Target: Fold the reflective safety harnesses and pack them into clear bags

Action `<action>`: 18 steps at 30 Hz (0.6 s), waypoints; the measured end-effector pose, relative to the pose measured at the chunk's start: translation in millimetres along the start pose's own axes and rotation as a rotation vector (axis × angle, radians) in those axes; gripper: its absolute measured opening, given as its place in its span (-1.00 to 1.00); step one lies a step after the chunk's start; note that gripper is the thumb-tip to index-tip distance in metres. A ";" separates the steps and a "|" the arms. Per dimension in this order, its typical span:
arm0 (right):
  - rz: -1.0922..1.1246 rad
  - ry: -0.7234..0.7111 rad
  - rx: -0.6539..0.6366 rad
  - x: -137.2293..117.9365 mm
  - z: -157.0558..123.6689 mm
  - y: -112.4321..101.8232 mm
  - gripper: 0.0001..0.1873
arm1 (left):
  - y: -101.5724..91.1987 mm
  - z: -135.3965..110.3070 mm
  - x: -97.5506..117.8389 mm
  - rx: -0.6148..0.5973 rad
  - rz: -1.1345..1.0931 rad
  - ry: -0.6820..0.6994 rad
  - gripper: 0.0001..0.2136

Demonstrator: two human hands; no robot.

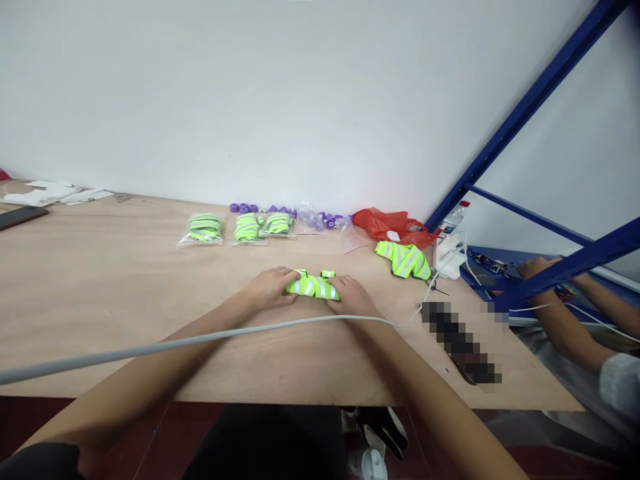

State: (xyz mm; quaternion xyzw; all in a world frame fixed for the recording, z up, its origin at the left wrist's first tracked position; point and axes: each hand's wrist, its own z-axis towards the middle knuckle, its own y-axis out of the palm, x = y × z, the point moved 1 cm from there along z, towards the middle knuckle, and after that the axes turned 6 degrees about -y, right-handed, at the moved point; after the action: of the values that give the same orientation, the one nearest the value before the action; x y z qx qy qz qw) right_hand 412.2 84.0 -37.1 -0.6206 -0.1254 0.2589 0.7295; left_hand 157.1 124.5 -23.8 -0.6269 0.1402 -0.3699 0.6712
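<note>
A folded neon-yellow reflective strap with silver stripes [313,287] lies on the wooden table [125,280] in front of me. My left hand [273,288] is closed on its left end, and my right hand [349,293] grips the right end. Small strap pieces poke up along its far edge. Beyond my hands are several clear bags of similar straps, one bag [204,228] standing apart at the left. To the right of my right hand sits a loose bundle of the same strap [404,259].
Purple rolls [243,208], empty clear bags [311,220] and a red plastic bag [395,225] line the wall. A grey cable [200,339] crosses above my forearms. At right are a white power strip [450,257], a bottle [455,217], a blue frame [530,100] and another person's arms [565,327].
</note>
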 end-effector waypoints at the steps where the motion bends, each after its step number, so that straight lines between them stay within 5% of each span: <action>1: 0.026 0.002 0.005 1.0 -0.2 -1.8 -0.61 | -0.9 0.1 -1.1 0.005 -0.010 0.005 -0.71; 10: 0.193 -0.021 0.083 9.5 0.4 -17.8 -0.75 | -4.1 11.3 -12.0 0.013 -0.070 0.023 -0.73; 18: 0.265 0.049 -0.094 18.7 25.7 -44.3 -0.78 | -12.7 35.1 -17.8 -0.003 -0.151 0.029 -0.65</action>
State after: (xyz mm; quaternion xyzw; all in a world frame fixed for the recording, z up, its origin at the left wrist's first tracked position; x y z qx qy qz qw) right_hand 424.6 111.3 8.3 -0.6712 -0.0364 0.3318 0.6618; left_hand 163.6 163.1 -10.5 -0.6313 0.1028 -0.4284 0.6383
